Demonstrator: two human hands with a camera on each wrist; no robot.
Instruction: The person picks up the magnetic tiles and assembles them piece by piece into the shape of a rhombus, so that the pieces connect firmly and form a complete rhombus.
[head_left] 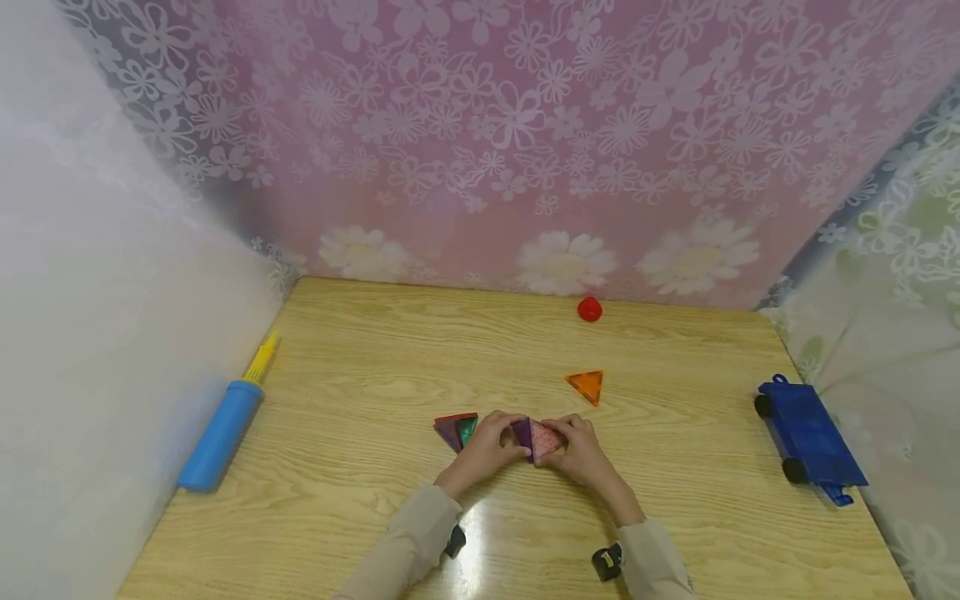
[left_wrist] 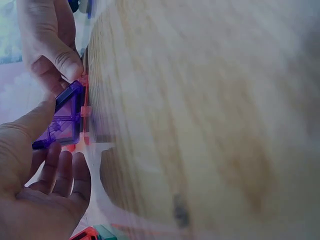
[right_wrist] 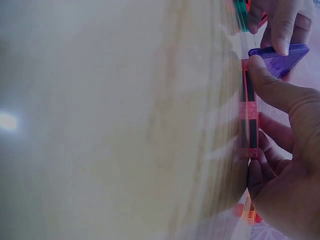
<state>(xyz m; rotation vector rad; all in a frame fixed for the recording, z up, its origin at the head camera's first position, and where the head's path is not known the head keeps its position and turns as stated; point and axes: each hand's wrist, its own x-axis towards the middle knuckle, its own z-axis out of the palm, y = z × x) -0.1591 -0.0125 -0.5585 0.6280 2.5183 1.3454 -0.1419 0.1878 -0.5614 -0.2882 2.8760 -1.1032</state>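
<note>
My left hand point(head_left: 486, 448) pinches a translucent purple triangular magnetic tile point(left_wrist: 64, 118) between thumb and fingers. The purple tile stands tilted up along one edge of a pink-red magnetic tile point(head_left: 545, 439), which lies flat on the wooden table. At that pink-red tile's other side, my right hand point(head_left: 583, 454) grips it with thumb and fingers, the thumb tip close to the purple tile. In the right wrist view the pink-red tile point(right_wrist: 250, 112) shows edge-on, with dark magnet strips inside. Just left of my left hand lie overlapping red, purple and green tiles point(head_left: 448, 429), partly hidden by it.
An orange triangular tile point(head_left: 588, 386) lies beyond my right hand. Farther back, a small red round piece point(head_left: 590, 309) sits near the flowered curtain. At the left edge lies a blue-and-yellow hand pump point(head_left: 225, 433); a blue toy wagon base point(head_left: 810, 437) with black wheels is at the right edge.
</note>
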